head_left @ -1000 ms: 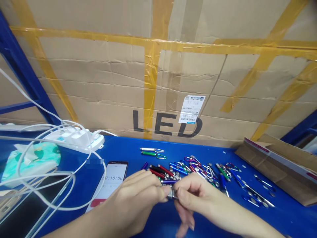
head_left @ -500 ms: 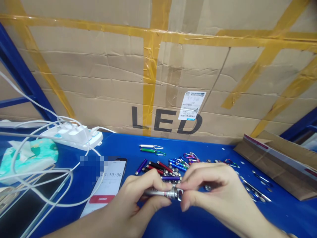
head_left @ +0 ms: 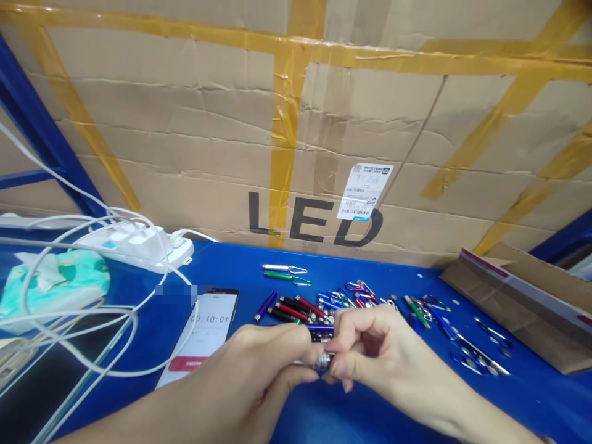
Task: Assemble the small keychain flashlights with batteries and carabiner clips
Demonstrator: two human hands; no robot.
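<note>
A tall, taped cardboard box (head_left: 208, 123) stands behind the blue table (head_left: 319, 413) we face. Our left hand (head_left: 263, 357) and right hand (head_left: 393, 351) nearly meet, just nearer us than scattered coloured tubes (head_left: 292, 312). Between their fingertips lies a small ridged silver piece (head_left: 324, 359), left end pinched by our left hand, right end by our right.

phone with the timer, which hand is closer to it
Left. The left hand is just right of the phone, its forearm overlapping the phone's lower part in view. The right hand is farther right, beyond the left.
</note>
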